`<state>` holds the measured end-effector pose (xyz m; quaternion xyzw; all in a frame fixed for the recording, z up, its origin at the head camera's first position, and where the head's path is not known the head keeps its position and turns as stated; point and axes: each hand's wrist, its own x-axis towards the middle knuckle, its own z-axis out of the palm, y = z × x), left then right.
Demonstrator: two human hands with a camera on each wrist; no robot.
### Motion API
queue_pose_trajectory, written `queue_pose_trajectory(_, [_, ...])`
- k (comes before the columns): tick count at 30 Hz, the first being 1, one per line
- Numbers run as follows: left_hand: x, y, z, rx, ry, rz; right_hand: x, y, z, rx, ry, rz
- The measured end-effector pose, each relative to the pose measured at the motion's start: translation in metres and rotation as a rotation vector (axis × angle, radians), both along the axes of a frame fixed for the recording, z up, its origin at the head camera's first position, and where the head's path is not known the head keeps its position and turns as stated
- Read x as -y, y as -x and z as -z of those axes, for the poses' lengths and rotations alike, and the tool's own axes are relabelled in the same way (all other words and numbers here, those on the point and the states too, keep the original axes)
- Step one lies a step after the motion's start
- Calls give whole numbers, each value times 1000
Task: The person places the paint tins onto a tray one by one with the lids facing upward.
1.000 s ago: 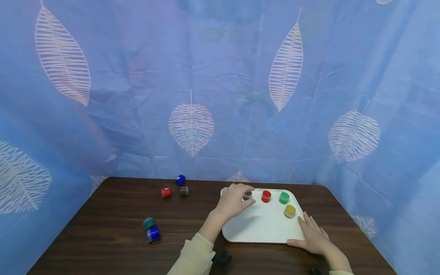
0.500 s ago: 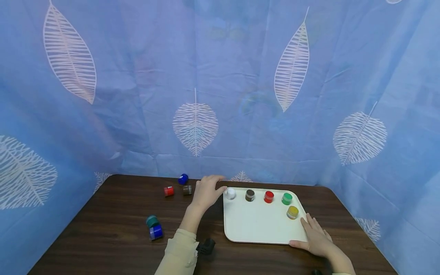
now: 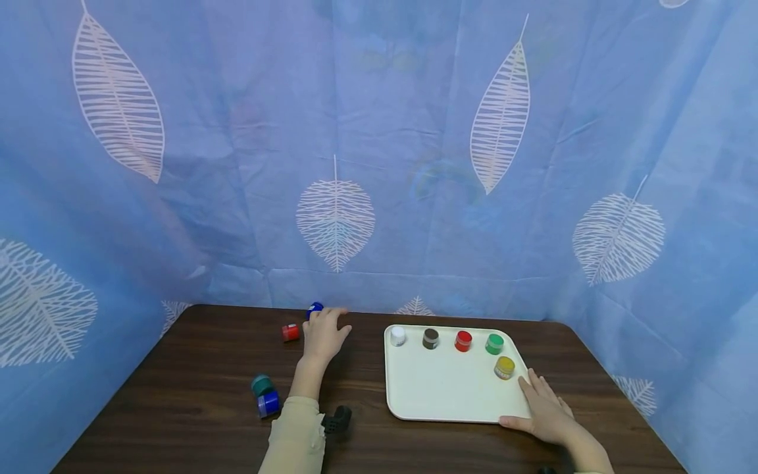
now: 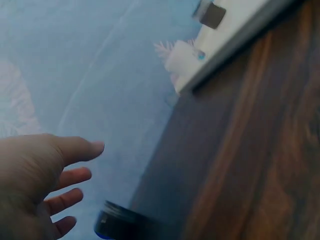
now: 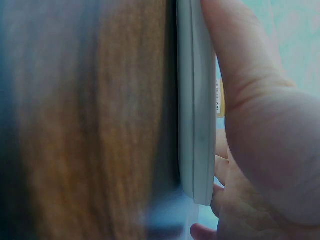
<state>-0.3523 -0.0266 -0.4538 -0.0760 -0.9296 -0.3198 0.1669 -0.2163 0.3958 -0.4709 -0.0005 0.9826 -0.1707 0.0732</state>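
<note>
My left hand (image 3: 323,334) is over the back of the table, fingers loosely spread and holding nothing. Close by its fingertips is a blue paint jar (image 3: 314,307), partly covered, and a red jar (image 3: 291,332) lies on its side to the left. The brown jar seen there earlier is hidden by the hand in the head view; a dark jar (image 4: 117,220) shows below the fingers in the left wrist view. My right hand (image 3: 546,409) rests at the near right corner of the white tray (image 3: 450,395), thumb on the front rim, fingers along the right side.
Along the tray's back stand white (image 3: 397,336), brown (image 3: 430,338), red (image 3: 463,340) and green (image 3: 494,343) jars, with a yellow jar (image 3: 505,367) nearer the right rim. On the table's left, a teal jar (image 3: 262,385) touches a blue jar (image 3: 268,404). A blue curtain (image 3: 379,197) hangs behind.
My left hand has gone from the brown jar on the tray leftward to the loose jars at the back, leaving that jar standing beside the white one. The right hand has stayed at the tray corner.
</note>
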Motion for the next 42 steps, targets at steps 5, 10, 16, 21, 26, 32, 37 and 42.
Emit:
queue_pose_trajectory(5, [8,2,11,65,-3,-81,-1,0,3,0,0,-3])
queue_pose_trajectory(10, [14,3,17,133,15,-147,-1,1,5,2,-2,-3])
queue_pose_trajectory(16, [16,4,16,168,44,-165,-1,1,5,2,-10,4])
queue_pose_trajectory(21, [14,2,13,166,46,-164,-2,1,3,19,-2,10])
queue_pose_trajectory(26, [9,1,14,169,43,-150,-3,1,2,24,-9,11])
queue_pose_trajectory(32, [-4,5,13,144,6,-121,-3,0,2,-1,-15,7])
queue_pose_trajectory(37, [-18,3,7,93,-33,-88,-3,0,2,-12,-13,3])
queue_pose_trajectory(42, [-35,-3,-3,32,-45,-47,-2,2,3,-22,-21,-5])
